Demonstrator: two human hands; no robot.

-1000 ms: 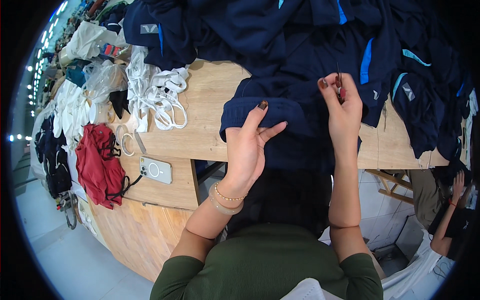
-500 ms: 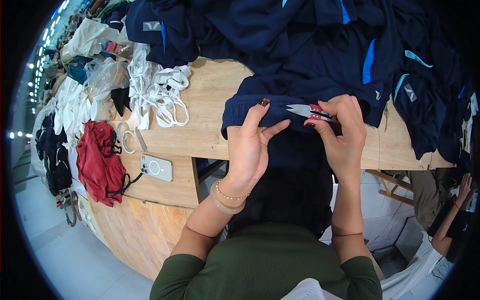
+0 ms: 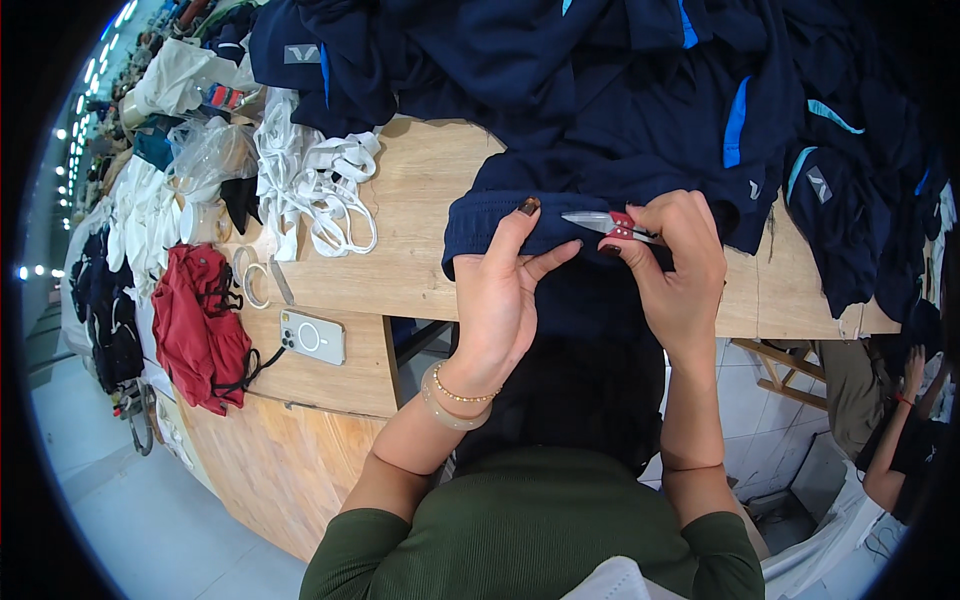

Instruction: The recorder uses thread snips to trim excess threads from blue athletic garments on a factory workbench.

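Note:
A navy garment [image 3: 600,172] lies over the table's front edge, its stitched, gathered band turned toward me. My left hand [image 3: 505,290] grips this band, thumb on top and the other fingers mostly beneath the cloth. Red-handled thread snips [image 3: 622,226] are in my right hand [image 3: 680,260], pinched between thumb and fingers. Their silver blades point left over the band, close together and a little way from my left thumb. Whether the tips touch the cloth or a thread I cannot tell.
More navy garments with blue strips [image 3: 736,125] heap across the far side. On the left are white straps [image 3: 335,190], tape rolls [image 3: 257,285], a phone [image 3: 312,337] and a dark red garment [image 3: 200,330]. A co-worker's arm [image 3: 893,450] shows at far right.
My right hand has shifted slightly left with the snips, and their blades have come closer together. My left hand keeps its place on the band. The co-worker's hand at right has moved a little.

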